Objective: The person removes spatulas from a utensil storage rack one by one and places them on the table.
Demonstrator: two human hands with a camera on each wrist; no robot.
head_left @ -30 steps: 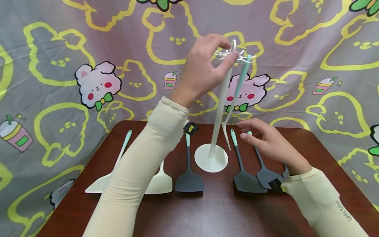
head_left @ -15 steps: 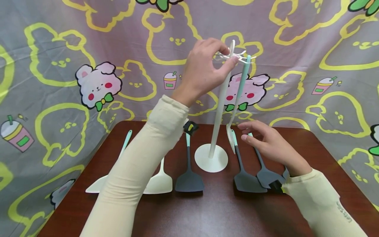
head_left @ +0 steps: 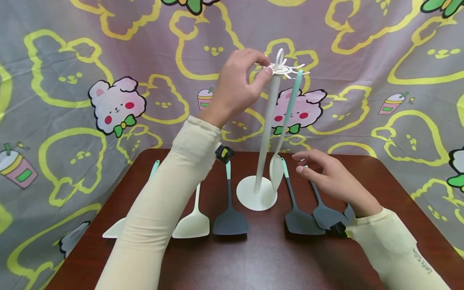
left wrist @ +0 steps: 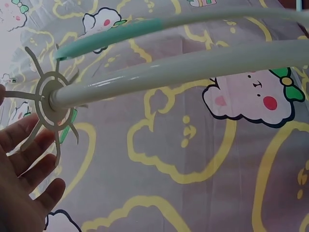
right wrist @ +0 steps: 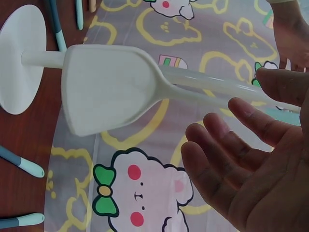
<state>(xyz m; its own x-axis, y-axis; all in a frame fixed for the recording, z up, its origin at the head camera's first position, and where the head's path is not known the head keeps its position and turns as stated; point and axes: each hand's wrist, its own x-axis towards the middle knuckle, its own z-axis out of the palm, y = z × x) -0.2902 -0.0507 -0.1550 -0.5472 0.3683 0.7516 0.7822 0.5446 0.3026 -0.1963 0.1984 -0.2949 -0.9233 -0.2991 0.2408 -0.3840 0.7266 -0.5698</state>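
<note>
A white utensil rack [head_left: 266,129] stands upright on a round base, with a ring of hooks at its top. My left hand [head_left: 236,82] holds the ring's left side, thumb and index finger at a hook; the other fingers spread below it in the left wrist view. One spatula [head_left: 293,98], with a mint handle and a cream blade, hangs from a right-hand hook. Its broad white blade faces the right wrist camera. Beside that blade my right hand [head_left: 328,173] hovers above the table, fingers loosely bent, holding nothing and apart from the spatula.
On the brown table [head_left: 264,262] lie more spatulas. Left of the base are a cream turner [head_left: 192,225], a grey turner [head_left: 230,221] and another cream one [head_left: 114,229] partly behind my left sleeve. Grey turners [head_left: 303,221] lie at right, partly under my right arm. A patterned cloth hangs behind.
The left hand has shifted slightly left with the ring. The hanging spatula has swung and turned, its blade now showing broader and nearer the pole. The right hand stays nearly still.
</note>
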